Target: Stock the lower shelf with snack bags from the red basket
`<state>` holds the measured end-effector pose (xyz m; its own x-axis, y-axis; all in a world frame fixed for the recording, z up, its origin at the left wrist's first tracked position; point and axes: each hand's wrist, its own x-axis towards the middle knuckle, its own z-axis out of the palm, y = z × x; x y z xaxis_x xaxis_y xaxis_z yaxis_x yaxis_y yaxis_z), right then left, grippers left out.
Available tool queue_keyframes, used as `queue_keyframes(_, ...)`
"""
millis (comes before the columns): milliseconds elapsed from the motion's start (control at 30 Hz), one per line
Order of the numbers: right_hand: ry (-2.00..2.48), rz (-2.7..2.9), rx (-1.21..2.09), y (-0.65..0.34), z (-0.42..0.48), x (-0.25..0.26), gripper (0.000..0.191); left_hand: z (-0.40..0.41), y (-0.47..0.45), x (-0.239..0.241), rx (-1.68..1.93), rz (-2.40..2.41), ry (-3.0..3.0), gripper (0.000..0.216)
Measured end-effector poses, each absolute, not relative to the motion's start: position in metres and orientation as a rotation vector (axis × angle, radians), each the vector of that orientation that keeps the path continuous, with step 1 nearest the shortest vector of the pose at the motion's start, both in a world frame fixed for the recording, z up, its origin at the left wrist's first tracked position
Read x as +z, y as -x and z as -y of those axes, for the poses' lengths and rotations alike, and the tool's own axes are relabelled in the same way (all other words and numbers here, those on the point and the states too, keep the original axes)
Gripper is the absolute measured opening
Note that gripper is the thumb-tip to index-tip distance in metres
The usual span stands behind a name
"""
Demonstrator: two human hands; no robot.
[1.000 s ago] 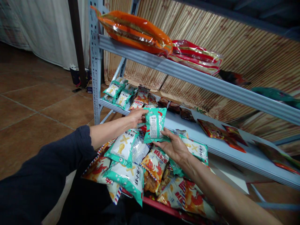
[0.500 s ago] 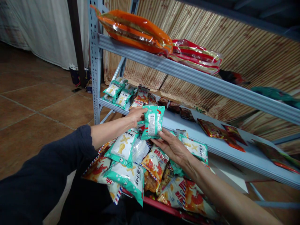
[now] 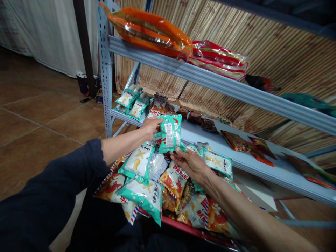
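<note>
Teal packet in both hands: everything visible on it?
The teal packet is a small, puffy, glossy plastic pouch with crimped ends, a white printed panel facing the camera and a red mark at its top corner. It stands near upright above the pile of packets, before the lower shelf. The left hand pinches its left edge; right hand fingertips meet its bottom edge.

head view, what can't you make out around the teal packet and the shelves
Head view:
teal packet: label print too small to read.
left hand: fingers hidden behind the packet.
right hand: grip or mere touch unclear; packet's lower edge covers fingertips.
red tray: mostly buried under the snack pile.
lower shelf: cut off by right edge.
</note>
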<state>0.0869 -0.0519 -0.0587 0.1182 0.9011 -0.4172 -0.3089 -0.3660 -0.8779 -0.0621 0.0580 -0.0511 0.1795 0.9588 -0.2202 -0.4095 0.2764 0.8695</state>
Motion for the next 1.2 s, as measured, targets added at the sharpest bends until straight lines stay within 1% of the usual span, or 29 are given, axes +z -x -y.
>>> queue_keyframes(133,1.357,0.62,1.473,-0.085,0.051,-0.055,0.004,-0.061,0.061,-0.053,1.12,-0.907,-0.721,0.003)
queue_keyframes(433,1.303,0.529,1.41,-0.076,0.052,-0.049,0.011,-0.065,0.062,-0.06,1.011,-0.897,-0.706,0.004)
queue_keyframes(500,1.277,0.535,1.408,-0.074,0.052,-0.048,0.011,-0.064,0.062,-0.058,0.999,-0.904,-0.7,0.008)
queue_keyframes(600,1.251,0.553,1.399,-0.074,0.053,-0.046,0.013,-0.06,0.064,-0.053,0.987,-0.893,-0.701,0.021)
queue_keyframes(667,1.266,0.572,1.381,-0.075,0.054,-0.046,0.015,-0.058,0.065,-0.05,0.992,-0.883,-0.698,0.024)
queue_keyframes(800,1.279,0.588,1.315,-0.074,0.056,-0.047,0.021,-0.059,0.063,-0.05,1.041,-0.89,-0.675,0.006)
queue_keyframes(1033,1.293,0.621,1.308,-0.072,0.059,-0.045,0.02,-0.065,0.057,-0.057,1.105,-0.902,-0.648,0.009)
queue_keyframes(1200,1.292,0.634,1.303,-0.072,0.061,-0.045,0.021,-0.064,0.058,-0.057,1.11,-0.884,-0.648,0.006)
